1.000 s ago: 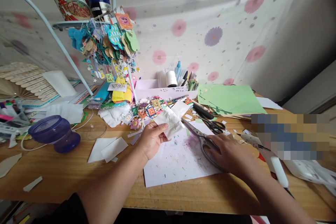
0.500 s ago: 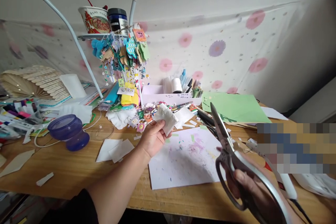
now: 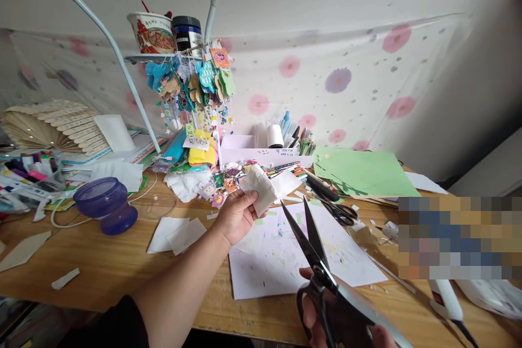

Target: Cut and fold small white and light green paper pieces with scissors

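Note:
My left hand (image 3: 240,215) pinches a folded piece of white paper (image 3: 260,187), thumb on top, above the cluttered middle of the table. Lower right, my right hand (image 3: 342,312) grips a large pair of scissors (image 3: 316,266), its fingers in the handles. The blades are spread and point up toward the paper, a short gap away from it. Beneath both hands lies a white sheet (image 3: 281,272) with coloured specks and smudges.
Purple vase-like container (image 3: 104,206) and white paper pieces (image 3: 177,235) lie left. Black-handled scissors (image 3: 342,212) and green sheets (image 3: 362,171) are at right, near a corded white tool (image 3: 446,299). Behind stands a rack hung with paper ornaments (image 3: 191,81). A blurred patch covers the far right.
My right hand has brought the scissors left and lower, closer to the paper, and their blades have opened. The left hand still holds the folded paper in nearly the same place.

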Demonstrator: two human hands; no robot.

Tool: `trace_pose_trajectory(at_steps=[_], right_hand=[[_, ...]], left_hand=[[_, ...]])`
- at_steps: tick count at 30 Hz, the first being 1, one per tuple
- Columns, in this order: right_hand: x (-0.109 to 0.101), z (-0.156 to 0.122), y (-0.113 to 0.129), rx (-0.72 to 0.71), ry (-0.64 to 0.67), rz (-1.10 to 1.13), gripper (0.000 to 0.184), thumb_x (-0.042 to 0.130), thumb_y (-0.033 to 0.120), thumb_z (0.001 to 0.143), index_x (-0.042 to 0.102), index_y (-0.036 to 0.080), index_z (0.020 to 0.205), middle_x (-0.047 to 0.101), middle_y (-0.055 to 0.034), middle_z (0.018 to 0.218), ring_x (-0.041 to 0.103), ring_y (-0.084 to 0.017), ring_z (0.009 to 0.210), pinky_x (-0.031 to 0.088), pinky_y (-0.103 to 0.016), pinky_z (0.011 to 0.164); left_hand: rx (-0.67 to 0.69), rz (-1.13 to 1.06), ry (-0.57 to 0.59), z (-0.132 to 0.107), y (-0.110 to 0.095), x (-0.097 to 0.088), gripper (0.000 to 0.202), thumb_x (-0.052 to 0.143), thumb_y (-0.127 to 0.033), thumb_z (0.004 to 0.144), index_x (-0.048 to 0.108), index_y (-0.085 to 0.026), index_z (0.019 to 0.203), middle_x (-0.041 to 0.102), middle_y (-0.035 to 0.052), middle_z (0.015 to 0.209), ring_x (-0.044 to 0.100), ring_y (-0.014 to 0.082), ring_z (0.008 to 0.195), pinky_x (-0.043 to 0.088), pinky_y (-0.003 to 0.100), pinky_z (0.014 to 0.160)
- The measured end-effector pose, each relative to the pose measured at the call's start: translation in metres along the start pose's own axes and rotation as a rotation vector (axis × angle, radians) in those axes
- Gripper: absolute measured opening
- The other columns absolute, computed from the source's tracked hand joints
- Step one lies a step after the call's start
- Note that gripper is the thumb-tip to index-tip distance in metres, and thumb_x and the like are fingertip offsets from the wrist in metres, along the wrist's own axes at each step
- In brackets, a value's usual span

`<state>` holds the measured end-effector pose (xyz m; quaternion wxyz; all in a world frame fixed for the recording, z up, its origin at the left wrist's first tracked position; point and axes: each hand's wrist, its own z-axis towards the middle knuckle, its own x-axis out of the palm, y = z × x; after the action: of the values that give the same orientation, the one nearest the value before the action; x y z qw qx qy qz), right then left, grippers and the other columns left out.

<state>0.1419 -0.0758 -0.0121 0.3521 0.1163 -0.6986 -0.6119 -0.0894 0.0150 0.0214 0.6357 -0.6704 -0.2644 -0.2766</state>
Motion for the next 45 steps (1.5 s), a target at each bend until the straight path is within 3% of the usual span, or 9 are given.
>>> trace_pose_trajectory(at_steps=[5, 8, 15, 20, 26, 30, 34, 41, 45], right_hand=[[-0.013, 0.008, -0.020, 0.033, 0.041, 0.051, 0.075, 0.063, 0.078, 0.052, 0.056, 0.048, 0.121, 0.069, -0.0071, 0.084, 0.064, -0.020, 0.057, 0.042, -0.031, 0.050], [-0.014, 0.012, -0.025, -0.010, 0.027, 0.011, 0.076, 0.062, 0.078, 0.054, 0.056, 0.047, 0.122, 0.068, -0.0075, 0.084, 0.064, -0.022, 0.056, 0.041, -0.033, 0.048], [0.001, 0.021, -0.016, -0.133, 0.027, -0.046, 0.079, 0.055, 0.074, 0.068, 0.045, 0.030, 0.133, 0.061, -0.0065, 0.083, 0.062, -0.019, 0.057, 0.046, -0.031, 0.053], [0.016, 0.019, -0.005, -0.199, -0.111, -0.100, 0.071, 0.051, 0.069, 0.077, 0.049, 0.020, 0.128, 0.053, 0.0002, 0.067, 0.045, -0.010, 0.045, 0.048, -0.032, 0.059], [0.018, 0.014, -0.009, -0.148, -0.145, -0.144, 0.065, 0.055, 0.065, 0.077, 0.050, 0.021, 0.125, 0.044, 0.0070, 0.056, 0.035, -0.006, 0.037, 0.048, -0.029, 0.055], [0.017, 0.015, -0.012, -0.163, -0.121, -0.130, 0.065, 0.050, 0.067, 0.079, 0.049, 0.021, 0.125, 0.044, 0.0061, 0.057, 0.037, -0.007, 0.039, 0.047, -0.027, 0.052], [0.019, 0.016, -0.013, -0.199, -0.084, -0.071, 0.075, 0.046, 0.075, 0.074, 0.047, 0.022, 0.128, 0.048, 0.0028, 0.068, 0.036, -0.008, 0.045, 0.048, -0.034, 0.067], [0.021, 0.014, -0.006, -0.070, -0.071, 0.023, 0.082, 0.053, 0.079, 0.064, 0.050, 0.024, 0.125, 0.048, 0.0000, 0.075, 0.041, -0.012, 0.055, 0.046, -0.034, 0.071], [0.020, 0.017, -0.003, -0.093, -0.090, -0.018, 0.084, 0.051, 0.080, 0.064, 0.049, 0.022, 0.125, 0.048, 0.0000, 0.073, 0.041, -0.012, 0.054, 0.046, -0.035, 0.069]], left_hand=[[-0.006, 0.012, 0.043, 0.001, 0.001, -0.002, 0.024, 0.082, -0.024, 0.060, 0.067, -0.015, 0.076, 0.070, 0.0035, 0.070, 0.063, 0.0140, 0.061, 0.049, 0.024, 0.053], [-0.008, 0.023, 0.078, 0.000, 0.002, -0.003, 0.024, 0.082, -0.024, 0.060, 0.068, -0.015, 0.077, 0.070, 0.0033, 0.069, 0.061, 0.0131, 0.058, 0.048, 0.024, 0.051], [0.002, 0.116, 0.147, -0.002, 0.005, -0.002, 0.030, 0.084, -0.028, 0.057, 0.070, -0.013, 0.079, 0.071, 0.0056, 0.072, 0.065, 0.0170, 0.065, 0.049, 0.027, 0.057], [0.001, 0.120, 0.147, 0.002, 0.006, -0.006, 0.032, 0.085, -0.028, 0.054, 0.070, -0.012, 0.077, 0.072, 0.0072, 0.072, 0.066, 0.0193, 0.067, 0.051, 0.029, 0.061], [-0.008, 0.101, 0.156, 0.003, 0.005, -0.007, 0.034, 0.085, -0.025, 0.054, 0.070, -0.013, 0.082, 0.073, 0.0066, 0.080, 0.066, 0.0195, 0.071, 0.050, 0.027, 0.058], [-0.009, 0.112, 0.166, 0.002, 0.003, -0.006, 0.036, 0.085, -0.025, 0.054, 0.070, -0.014, 0.085, 0.073, 0.0060, 0.079, 0.066, 0.0188, 0.070, 0.049, 0.027, 0.060], [-0.017, 0.120, 0.171, 0.004, 0.003, -0.007, 0.034, 0.086, -0.026, 0.054, 0.070, -0.014, 0.082, 0.072, 0.0050, 0.074, 0.066, 0.0177, 0.067, 0.049, 0.026, 0.059], [-0.029, 0.173, 0.204, 0.004, 0.004, -0.008, 0.032, 0.085, -0.029, 0.054, 0.071, -0.015, 0.080, 0.071, 0.0042, 0.071, 0.064, 0.0162, 0.063, 0.048, 0.026, 0.058], [-0.050, 0.241, 0.223, 0.003, 0.006, -0.010, 0.030, 0.085, -0.030, 0.054, 0.071, -0.014, 0.074, 0.069, 0.0039, 0.066, 0.061, 0.0145, 0.060, 0.046, 0.025, 0.058]])
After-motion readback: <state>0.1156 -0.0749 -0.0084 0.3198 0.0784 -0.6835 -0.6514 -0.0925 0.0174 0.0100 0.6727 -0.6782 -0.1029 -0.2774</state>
